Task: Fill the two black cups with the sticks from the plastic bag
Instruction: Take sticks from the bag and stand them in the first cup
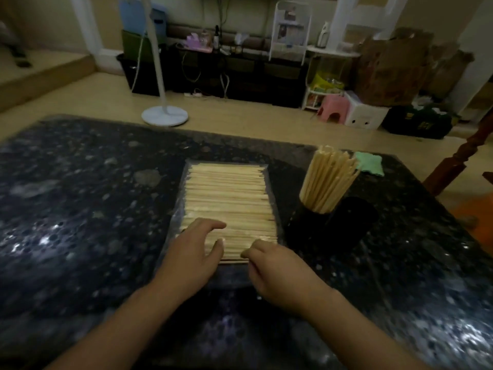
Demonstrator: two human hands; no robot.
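the sticks (229,201), light, stiff and prone to rolling, are pinched at the near edge by the right hand (277,273), while the left hand (194,249) is laid open on them, best gathered mid-length as a bundle.

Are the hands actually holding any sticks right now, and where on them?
Nothing is lifted. The left hand lies flat on the sticks near their front edge; the right hand pinches at that edge, but a real grip cannot be told.

Bare forearms, left hand (196,245), right hand (277,271), sleeveless
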